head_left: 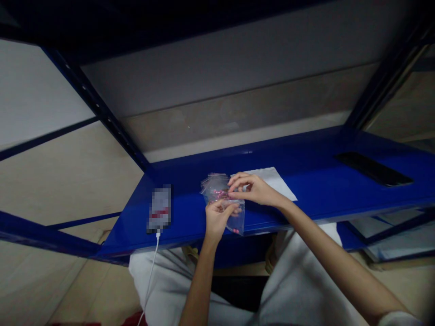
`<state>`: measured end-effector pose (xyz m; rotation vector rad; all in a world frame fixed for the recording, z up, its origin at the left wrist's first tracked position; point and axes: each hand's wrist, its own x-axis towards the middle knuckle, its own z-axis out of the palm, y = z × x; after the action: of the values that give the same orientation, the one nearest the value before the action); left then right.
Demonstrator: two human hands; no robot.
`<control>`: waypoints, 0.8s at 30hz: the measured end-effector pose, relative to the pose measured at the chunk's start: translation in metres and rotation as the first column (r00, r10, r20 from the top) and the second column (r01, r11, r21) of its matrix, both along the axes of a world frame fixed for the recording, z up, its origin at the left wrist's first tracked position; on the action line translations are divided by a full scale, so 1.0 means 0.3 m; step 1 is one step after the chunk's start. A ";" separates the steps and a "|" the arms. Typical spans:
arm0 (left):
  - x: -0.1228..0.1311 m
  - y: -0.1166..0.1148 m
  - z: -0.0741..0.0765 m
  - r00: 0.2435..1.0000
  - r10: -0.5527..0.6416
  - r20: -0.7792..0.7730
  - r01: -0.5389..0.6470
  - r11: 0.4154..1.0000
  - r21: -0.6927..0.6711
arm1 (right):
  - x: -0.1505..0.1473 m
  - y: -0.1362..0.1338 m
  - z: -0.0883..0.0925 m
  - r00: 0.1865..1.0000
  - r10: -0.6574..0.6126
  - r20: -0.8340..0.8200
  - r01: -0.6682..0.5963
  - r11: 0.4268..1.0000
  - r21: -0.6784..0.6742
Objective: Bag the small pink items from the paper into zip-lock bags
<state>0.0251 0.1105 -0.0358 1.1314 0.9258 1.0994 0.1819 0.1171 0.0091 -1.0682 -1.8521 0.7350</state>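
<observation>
while the left hand [217, 218] curls around the near side of a small clear plastic bag [235, 219], thumb and fingers pinching its upper part, the right hand [254, 188] comes in from the far side with its fingers bent and pressed together at the bag's top edge. the bag is held just above the front edge of the blue shelf [306, 190], between the two hands. as far as the view shows, the work looks partly done: a cluster of small pink pieces [220, 194] is already gathered at the fingertips by the bag's mouth, but the picture is too dim to tell whether they all lie inside it or whether the mouth is pressed closed. the lower part of the bag looks empty. its long axis runs from the fingertips back toward the person, mouth at the far end, bottom at the near end and drooping a little to the right over the shelf's lip. a pile of clear bags [213, 182] lies just behind the hands, touching the pink pieces or close to it. a white sheet of paper [277, 181] lies beside the right hand, a phone [159, 209] with a white cable [151, 267] lies to the left, and a dark flat object [372, 168] lies well apart to the right.
</observation>
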 end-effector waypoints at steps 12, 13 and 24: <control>-0.012 0.006 0.007 0.995 -0.098 -0.014 0.098 0.995 0.000 | 0.035 0.014 0.104 0.931 0.303 0.202 -0.298 0.953 -0.055; -0.013 0.007 0.006 0.994 -0.107 -0.023 0.107 0.994 -0.006 | 0.036 0.015 0.103 0.925 0.311 0.219 -0.306 0.950 -0.055; -0.011 0.017 -0.017 0.975 -0.205 -0.091 0.207 0.978 0.019 | 0.000 0.002 0.064 0.851 0.345 0.395 -0.320 0.939 -0.128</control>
<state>0.0217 0.1157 -0.0410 1.2780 0.8424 0.9016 0.1818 0.1175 0.0283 -1.0034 -2.4381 0.8090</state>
